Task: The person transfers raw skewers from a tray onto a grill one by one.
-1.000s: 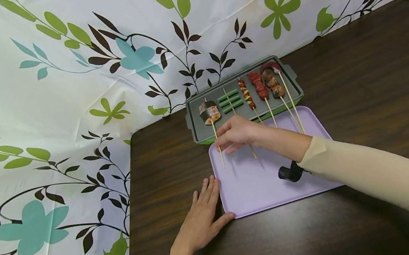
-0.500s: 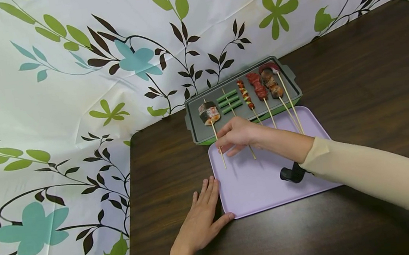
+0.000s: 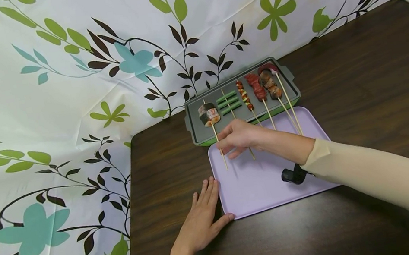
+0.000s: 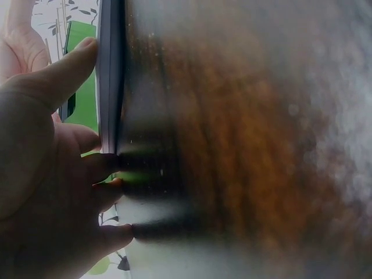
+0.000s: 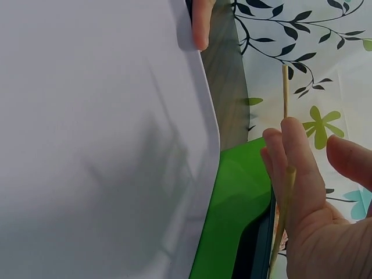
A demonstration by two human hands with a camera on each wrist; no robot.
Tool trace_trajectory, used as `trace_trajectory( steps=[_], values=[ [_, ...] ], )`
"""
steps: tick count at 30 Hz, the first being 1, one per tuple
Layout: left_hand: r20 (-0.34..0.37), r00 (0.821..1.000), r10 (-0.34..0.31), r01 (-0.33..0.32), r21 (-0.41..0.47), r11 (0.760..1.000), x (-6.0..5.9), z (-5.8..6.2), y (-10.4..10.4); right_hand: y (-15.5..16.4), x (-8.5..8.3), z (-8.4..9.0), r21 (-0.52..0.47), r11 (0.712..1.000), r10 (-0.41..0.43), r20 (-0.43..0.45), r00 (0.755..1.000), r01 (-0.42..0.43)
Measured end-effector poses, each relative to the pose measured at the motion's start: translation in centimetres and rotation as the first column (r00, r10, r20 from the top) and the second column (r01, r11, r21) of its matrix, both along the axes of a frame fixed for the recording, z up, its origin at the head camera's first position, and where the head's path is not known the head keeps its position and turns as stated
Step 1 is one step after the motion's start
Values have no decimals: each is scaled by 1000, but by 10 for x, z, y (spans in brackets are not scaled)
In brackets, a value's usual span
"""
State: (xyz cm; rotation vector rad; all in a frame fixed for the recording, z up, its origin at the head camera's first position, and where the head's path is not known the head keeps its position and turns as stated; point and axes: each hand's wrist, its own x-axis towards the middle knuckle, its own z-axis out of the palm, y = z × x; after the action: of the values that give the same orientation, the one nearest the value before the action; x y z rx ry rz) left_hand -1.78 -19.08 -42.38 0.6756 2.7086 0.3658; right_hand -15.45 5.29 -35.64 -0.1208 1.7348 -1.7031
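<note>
My right hand (image 3: 226, 144) reaches over the far edge of a lilac tray (image 3: 268, 188) and pinches the bamboo stick of the leftmost skewer (image 3: 209, 114), a dark-wrapped pink roll lying on a grey grill pan (image 3: 199, 133). In the right wrist view the stick (image 5: 285, 174) lies between the fingers and thumb of my right hand (image 5: 311, 148). My left hand (image 3: 211, 199) lies flat on the table, fingers along the tray's left edge and thumb at its near corner. The left wrist view shows that hand (image 4: 70, 133) against the tray rim (image 4: 109, 75).
Several more skewers lie on the pan: green beans (image 3: 229, 102), a red-and-yellow one (image 3: 245, 95), red meat (image 3: 256, 86) and brown pieces (image 3: 270, 83); their sticks overhang the tray. A leaf-print cloth (image 3: 67, 99) hangs behind and to the left of the dark wooden table (image 3: 358, 79).
The leftmost skewer has slid slightly toward me, its near tip a little further over the tray. The left hand has not moved.
</note>
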Motion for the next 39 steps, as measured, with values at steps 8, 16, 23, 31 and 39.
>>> trace_trajectory(
  steps=[8,16,23,31,39],
  values=[
    [2,1000,6,-6,2,1000,1,0,-1,2,3,1,14,999,30,-31,999,-30],
    [-9,1000,14,-14,-4,1000,2,0,-4,5,11,6,34,997,69,-97,993,-66],
    [-11,1000,23,-23,-6,1000,3,0,-5,8,22,7,65,994,104,-201,974,-93],
    [-17,999,40,-40,-6,999,7,-3,-3,30,41,11,110,988,133,-273,953,-106],
    [-29,998,48,-48,-14,999,8,-2,2,75,62,18,71,997,58,-380,923,-34]
  ],
)
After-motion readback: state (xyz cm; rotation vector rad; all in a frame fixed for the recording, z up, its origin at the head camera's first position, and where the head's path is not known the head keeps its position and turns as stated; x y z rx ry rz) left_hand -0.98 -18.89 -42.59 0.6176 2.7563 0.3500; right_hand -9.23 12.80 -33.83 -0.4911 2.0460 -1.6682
